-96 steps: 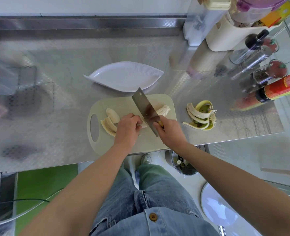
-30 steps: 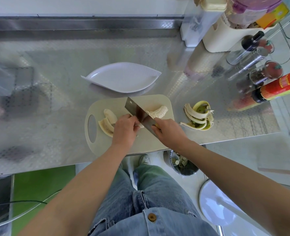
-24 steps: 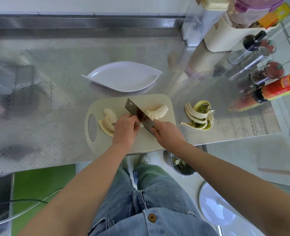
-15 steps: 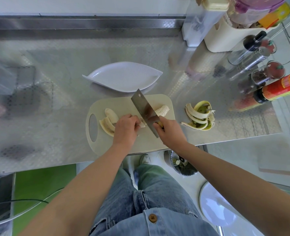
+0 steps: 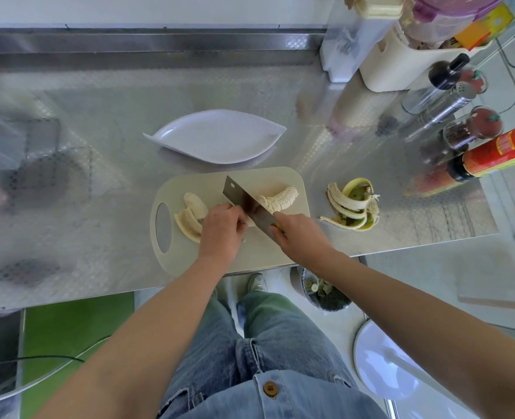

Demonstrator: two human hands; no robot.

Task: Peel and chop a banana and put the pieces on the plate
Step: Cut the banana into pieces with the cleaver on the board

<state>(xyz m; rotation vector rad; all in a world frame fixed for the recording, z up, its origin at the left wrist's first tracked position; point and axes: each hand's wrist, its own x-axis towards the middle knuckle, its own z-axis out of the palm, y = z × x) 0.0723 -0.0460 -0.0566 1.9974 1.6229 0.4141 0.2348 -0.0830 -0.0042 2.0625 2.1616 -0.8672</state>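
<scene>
Steel tabletop (image 5: 99, 164), condiment bottles (image 5: 461, 116) far right of the fingers, white plate (image 5: 213, 137) just beyond them, prob. so pieces go straight over. Left hand (image 5: 221, 234) curls its fingers onto the banana (image 5: 280, 198) on the cutting board (image 5: 268, 179), pinning it vs. rolling. Right hand (image 5: 301, 237) grips the cleaver (image 5: 244, 201), blade down btwn both hands; cut pieces (image 5: 191, 216) lie left of the fingers, peel (image 5: 351, 207) off-board right.

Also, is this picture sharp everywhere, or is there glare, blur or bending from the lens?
Head view: the centre is sharp; the knife and banana on the cutting board read clearly. Head view, left: the steel counter shows hazy, smeared reflections, no hard glare. Head view, right: the wide lens leans the bottles outward; light is soft, faint shadow under the plate.
</scene>
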